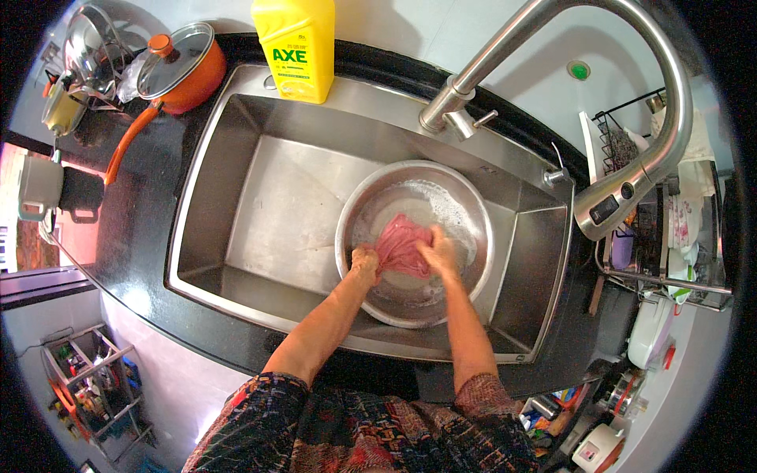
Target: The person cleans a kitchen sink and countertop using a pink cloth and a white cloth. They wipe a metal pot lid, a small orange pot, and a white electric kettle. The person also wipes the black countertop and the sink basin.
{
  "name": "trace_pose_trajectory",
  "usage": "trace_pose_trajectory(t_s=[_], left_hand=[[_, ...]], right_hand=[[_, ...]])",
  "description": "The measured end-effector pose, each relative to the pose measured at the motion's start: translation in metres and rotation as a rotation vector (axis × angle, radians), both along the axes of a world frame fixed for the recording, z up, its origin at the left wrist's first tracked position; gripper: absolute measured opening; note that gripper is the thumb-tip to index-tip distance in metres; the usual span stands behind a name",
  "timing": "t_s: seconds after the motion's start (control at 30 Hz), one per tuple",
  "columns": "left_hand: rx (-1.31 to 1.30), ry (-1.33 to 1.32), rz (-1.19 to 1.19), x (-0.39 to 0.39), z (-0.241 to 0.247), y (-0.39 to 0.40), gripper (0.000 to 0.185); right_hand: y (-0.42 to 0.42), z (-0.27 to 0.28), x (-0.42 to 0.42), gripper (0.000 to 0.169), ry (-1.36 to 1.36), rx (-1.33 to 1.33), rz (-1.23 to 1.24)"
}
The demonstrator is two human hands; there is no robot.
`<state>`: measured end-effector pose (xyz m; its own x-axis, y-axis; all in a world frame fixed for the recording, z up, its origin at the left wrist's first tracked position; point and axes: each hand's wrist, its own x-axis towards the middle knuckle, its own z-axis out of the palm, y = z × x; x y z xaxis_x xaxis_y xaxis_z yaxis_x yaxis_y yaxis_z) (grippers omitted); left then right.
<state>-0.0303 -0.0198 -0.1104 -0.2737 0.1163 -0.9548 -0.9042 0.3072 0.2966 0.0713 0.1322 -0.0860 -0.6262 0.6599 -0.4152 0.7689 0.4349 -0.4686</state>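
Note:
A wet pink cloth (403, 245) is stretched between my two hands over a round stainless-steel basin (414, 318). My left hand (366, 264) grips its lower left side, near the basin's left rim. On the opposite side, my right hand (439, 251) has hold of the cloth's right edge and looks slightly blurred. Sudsy water (446, 201) lies in the basin, with white foam along the far right wall. The basin stands in the right half of a stainless-steel sink (295, 213).
Behind the sink rises a tall pull-out faucet (443, 103), its spray head (603, 207) hanging to the right. A yellow AXE detergent bottle (307, 53) stands on the back ledge. An orange saucepan (192, 74) sits left; a dish rack (668, 278) is at right.

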Motion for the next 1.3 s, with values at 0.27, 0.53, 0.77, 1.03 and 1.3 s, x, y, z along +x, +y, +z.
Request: trace_pose_trajectory(t_s=[0.27,0.53,0.77,1.03,1.3], left_hand=[[0.691,-0.389,0.289,-0.009,-0.008,-0.007,0.052],[1.034,0.113,0.451,0.018,0.016,0.013,0.031],[0.652,0.501,-0.063,0.015,0.051,0.020,0.026],[0.360,0.028,0.103,0.002,0.068,0.009,0.025],[0.381,0.172,0.104,-0.013,0.065,-0.005,0.052]], right_hand=[[-0.077,0.098,-0.047,0.022,0.502,-0.269,0.123],[-0.113,0.120,-0.048,0.022,0.612,0.208,0.313],[-0.046,0.053,-0.052,0.024,0.588,0.242,-0.030],[-0.068,0.061,-0.042,0.023,0.401,0.059,-0.170],[-0.008,-0.002,0.003,0.035,0.093,0.220,-0.106]])
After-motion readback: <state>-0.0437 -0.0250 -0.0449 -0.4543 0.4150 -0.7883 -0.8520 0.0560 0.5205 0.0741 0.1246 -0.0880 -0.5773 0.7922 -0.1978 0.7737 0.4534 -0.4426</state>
